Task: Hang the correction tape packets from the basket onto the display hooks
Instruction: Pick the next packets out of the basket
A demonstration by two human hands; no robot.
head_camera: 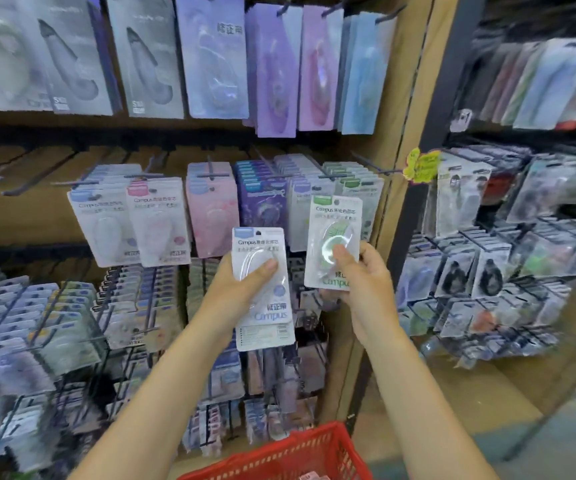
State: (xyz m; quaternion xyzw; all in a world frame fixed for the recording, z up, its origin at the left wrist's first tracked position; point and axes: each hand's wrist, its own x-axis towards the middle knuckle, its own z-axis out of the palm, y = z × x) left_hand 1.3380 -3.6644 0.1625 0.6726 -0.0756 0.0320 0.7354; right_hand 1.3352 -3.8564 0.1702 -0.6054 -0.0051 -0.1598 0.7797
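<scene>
White card with blue print fills my left hand point(241, 289): a blue correction tape packet point(262, 278) held upright, my thumb pressed across its clear blister and my fingers curled behind. A second packet sits stacked behind it, its barcoded lower edge showing below the front one. My right hand point(359, 282) grips a green packet point(335, 233) the same way, thumb on the round tape wheel, card upright and tilted slightly left. The two packets are near each other but apart, with a narrow strip of shelf showing between their side edges.

Just behind the green packet's top edge hangs the row of green packets point(359, 183) on their display hook point(366, 161); my packet overlaps the front of that row, and I cannot tell whether its hole is on the prong. To the left along the same rail hang pale grey, purple, pink and light blue rows, each packed close, edges nearly touching. Further left, two bare hooks point(37, 174) jut out with free space around them.

Above, larger packets hang in a tight row. To the right, a wooden upright point(394, 188) bounds the bay, carrying a yellow tag point(420, 166). Below my forearms, the red basket point(290, 452) sits at the bottom edge, a pink item just visible inside.
</scene>
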